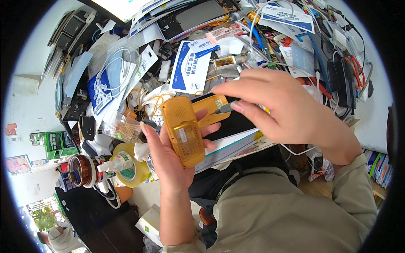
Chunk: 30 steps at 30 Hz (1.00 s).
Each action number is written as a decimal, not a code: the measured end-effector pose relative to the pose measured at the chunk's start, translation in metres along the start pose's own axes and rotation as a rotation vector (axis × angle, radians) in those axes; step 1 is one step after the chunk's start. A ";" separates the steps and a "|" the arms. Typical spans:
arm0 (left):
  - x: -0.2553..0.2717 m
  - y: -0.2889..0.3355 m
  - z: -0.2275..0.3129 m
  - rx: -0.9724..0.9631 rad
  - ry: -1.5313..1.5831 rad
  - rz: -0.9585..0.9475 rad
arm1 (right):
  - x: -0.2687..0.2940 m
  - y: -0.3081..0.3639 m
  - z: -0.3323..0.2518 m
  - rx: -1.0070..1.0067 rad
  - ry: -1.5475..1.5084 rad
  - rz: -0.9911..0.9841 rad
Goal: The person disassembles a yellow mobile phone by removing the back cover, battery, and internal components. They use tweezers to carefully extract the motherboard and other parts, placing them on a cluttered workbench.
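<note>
My left hand holds a yellow mobile phone tilted upright with its back toward me. A speaker grille and a recessed bay with a pale label show on the phone. Behind it, by my left fingertips, is a flat yellow piece with a small square white sticker; whether it joins the phone I cannot tell. My right hand pinches a slim dark-grey pen-like tool. Its thin tip points left, over the yellow piece. The other end is hidden by my right hand.
The cluttered bench holds white-and-blue cards, a coiled white cable and a large dark panel. Tools and cables lie heaped at right. At left stand a yellow tape roll, a white bottle and a brown jar.
</note>
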State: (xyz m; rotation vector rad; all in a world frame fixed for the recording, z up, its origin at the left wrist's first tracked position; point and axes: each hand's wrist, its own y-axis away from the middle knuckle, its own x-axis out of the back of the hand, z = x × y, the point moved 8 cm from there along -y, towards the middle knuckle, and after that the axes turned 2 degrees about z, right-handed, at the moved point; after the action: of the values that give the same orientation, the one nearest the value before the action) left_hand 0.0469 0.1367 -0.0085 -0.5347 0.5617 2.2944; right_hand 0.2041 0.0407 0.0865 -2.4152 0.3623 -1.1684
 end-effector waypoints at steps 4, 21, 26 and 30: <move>-0.006 -0.005 -0.011 0.007 -0.006 0.020 | -0.003 0.002 0.003 -0.009 -0.048 0.019; 0.012 0.012 -0.001 -0.058 0.280 0.082 | 0.057 0.081 0.041 -0.367 0.256 0.353; 0.008 0.025 -0.001 -0.044 0.349 0.063 | 0.017 0.062 0.038 -0.273 0.526 0.235; 0.012 0.033 0.003 -0.043 0.249 0.081 | 0.008 0.043 0.021 -0.250 0.540 0.128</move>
State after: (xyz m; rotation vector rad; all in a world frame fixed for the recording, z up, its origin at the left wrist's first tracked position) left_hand 0.0146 0.1228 -0.0036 -0.8401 0.6652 2.3355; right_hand 0.2239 0.0055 0.0599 -2.1921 0.8580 -1.7961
